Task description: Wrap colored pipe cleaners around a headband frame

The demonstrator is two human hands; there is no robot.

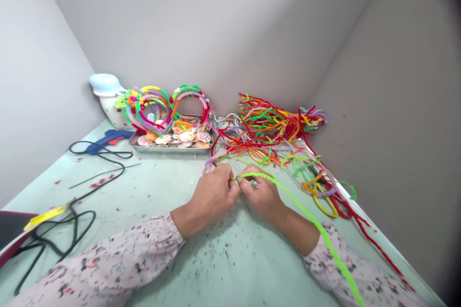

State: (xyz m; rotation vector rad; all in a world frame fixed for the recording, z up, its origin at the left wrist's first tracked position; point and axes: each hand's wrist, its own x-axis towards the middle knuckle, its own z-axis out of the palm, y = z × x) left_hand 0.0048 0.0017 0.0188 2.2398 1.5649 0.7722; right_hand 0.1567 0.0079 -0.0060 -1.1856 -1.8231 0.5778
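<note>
Pipe cleaner lime-green, fuzzy, long; end pinched in grip of left hand and right hand.

In front of the metal tray bare tabletop is lying open; left of it a glue gun and black cord are cluttering the way; right of it a pipe-cleaner tangle is spreading to the wall; before its right end the left hand and right hand are pinching a green pipe cleaner.
</note>
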